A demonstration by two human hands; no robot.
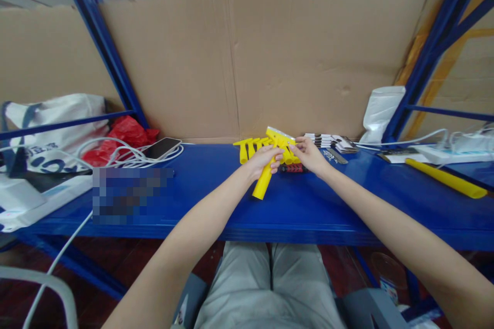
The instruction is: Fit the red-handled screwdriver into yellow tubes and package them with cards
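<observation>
Hands meet over the middle of the blue shelf, and both hold one yellow scraper. I see my left hand wrapped around its handle, fingers pressed shut on it. The handle points down toward 7 o'clock. My right hand pinches the wide head of the scraper from the 3 o'clock side, near a shiny strip on the top edge. I cannot tell if that strip is a blade or a clear cover.

The scraper looks like hard plastic, so I think it is light and stiff and will not bend. The smooth handle may slip a little, so a full grip around it is best. I would keep fingers off the thin top edge, as it may be sharp.

More yellow scrapers lie just behind my left hand, at 11 o'clock. A stack of small packs sits at 2 o'clock. A phone and white cables lie far off at 9 o'clock. A long yellow stick lies at 3 o'clock.
</observation>
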